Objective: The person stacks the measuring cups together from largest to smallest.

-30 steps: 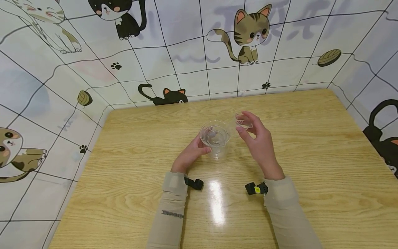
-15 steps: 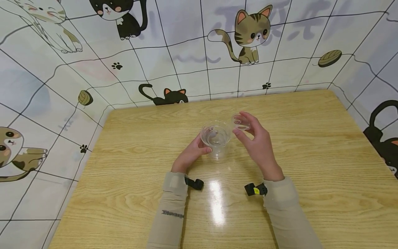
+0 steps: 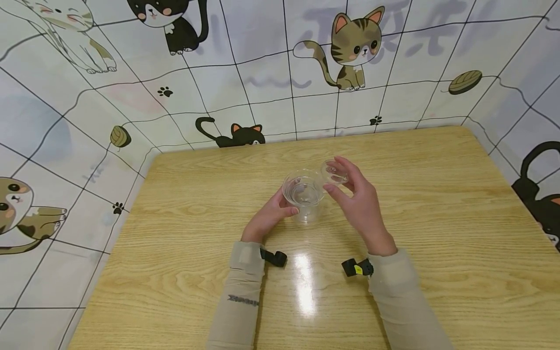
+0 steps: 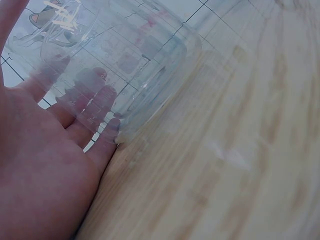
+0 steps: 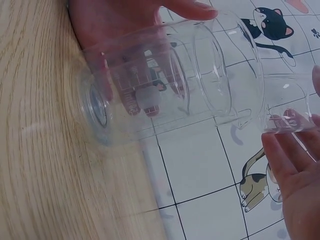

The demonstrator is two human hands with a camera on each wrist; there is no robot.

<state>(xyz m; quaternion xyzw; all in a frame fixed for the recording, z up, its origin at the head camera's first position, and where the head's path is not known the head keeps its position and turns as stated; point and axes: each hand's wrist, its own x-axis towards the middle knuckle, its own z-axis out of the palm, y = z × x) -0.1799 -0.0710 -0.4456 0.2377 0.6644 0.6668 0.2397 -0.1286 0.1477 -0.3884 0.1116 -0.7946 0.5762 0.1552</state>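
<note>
A clear, wide-rimmed measuring cup [image 3: 305, 197] stands upright on the wooden table. My left hand [image 3: 272, 216] grips its left side, thumb in front and fingers behind; the left wrist view shows the fingers through the clear wall [image 4: 145, 65]. Ring-like edges show inside, but I cannot tell whether liquid is there. Above and right of the rim, my right hand [image 3: 359, 206] pinches a small clear measuring cup [image 3: 334, 171] between thumb and fingers. In the right wrist view, the small cup [image 5: 287, 102] is beside the wide rim [image 5: 252, 65]; I cannot tell whether they touch.
The wooden table [image 3: 188, 204] extends around both hands. Behind and beside it stand white panels [image 3: 271, 92] with printed cats and grid lines. A black wrist camera [image 3: 274, 258] is on the left wrist, another wrist camera [image 3: 356, 267] on the right.
My right hand has moved slightly left with the small cup, bringing it closer to the large cup's rim. My left hand and the large cup look nearly still.
</note>
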